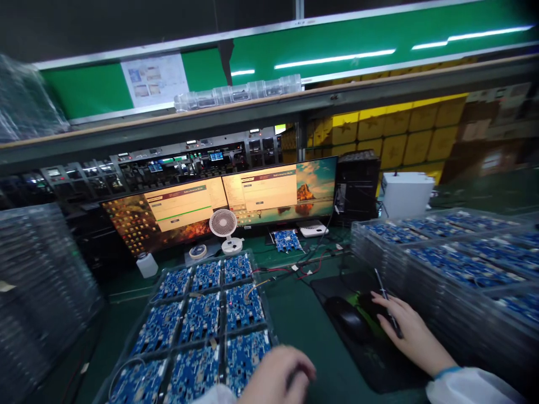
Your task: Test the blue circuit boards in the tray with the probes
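Note:
My right hand (pixel 406 328) is over the black mouse pad (pixel 379 365), closed around a slim screwdriver-like tool (pixel 388 306) with a thin metal shaft pointing up and left. Left of that hand, a black mouse (pixel 347 318) sits on the pad. At the bottom centre, my left hand (pixel 280 373) has curled fingers beside the near right corner of a clear tray (pixel 172 336); whether it holds anything is hidden. Blue circuit boards (pixel 200 317) fill the tray's compartments. A thin cable lies over the board in the middle right compartment.
Stacked trays of blue boards (pixel 455 264) stand at right, more stacked trays (pixel 37 292) at left. Behind are two monitors (pixel 269 196), a small white fan (pixel 224 223), a tape roll (pixel 197 251), a white bottle (pixel 147 265), a separate board (pixel 287 240) and red wires. A shelf (pixel 252 106) crosses above.

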Demonstrator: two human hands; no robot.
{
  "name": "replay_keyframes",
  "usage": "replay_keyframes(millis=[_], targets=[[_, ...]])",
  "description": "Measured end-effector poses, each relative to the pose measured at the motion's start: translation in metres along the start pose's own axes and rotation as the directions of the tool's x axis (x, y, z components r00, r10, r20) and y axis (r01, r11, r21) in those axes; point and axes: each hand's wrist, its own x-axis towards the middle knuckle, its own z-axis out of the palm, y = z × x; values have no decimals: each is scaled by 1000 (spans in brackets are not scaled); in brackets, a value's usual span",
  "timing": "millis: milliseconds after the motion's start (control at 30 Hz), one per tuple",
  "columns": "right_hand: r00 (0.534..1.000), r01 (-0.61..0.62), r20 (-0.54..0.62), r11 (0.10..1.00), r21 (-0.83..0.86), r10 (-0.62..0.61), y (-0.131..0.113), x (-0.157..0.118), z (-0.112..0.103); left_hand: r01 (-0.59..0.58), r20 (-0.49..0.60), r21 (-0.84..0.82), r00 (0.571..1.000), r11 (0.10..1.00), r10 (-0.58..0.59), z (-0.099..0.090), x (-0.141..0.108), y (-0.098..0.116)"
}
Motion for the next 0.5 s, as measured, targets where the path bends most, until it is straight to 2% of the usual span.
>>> replay_keyframes(millis=[33, 100, 167, 233, 333, 500], targets=[[1000, -11, -4, 1000, 11, 11, -1, 0, 0, 58, -130, 25, 990, 998, -55, -17, 3, -5], [1000, -26, -8, 999, 24, 27, -3, 0, -2, 117, -266, 92, 960, 989, -89, -51, 10, -17], [999, -37, -6, 999, 25, 37, -5, -1, -3, 161, -347, 175, 933, 971, -93, -79, 18, -34], [999, -46, -5, 999, 26, 46, -5, -1, -3, 250, -398, 200, 904, 948, -154, -98, 25, -54], [998, -53, -12, 998, 33, 54, -4, 0, -4, 359, -407, 224, 879, 906, -248, -111, 32, -84], [997, -71, -27, 997, 43, 72, -1, 0, -4, 410, -384, 288, 877, 865, -288, -108, 41, -118]])
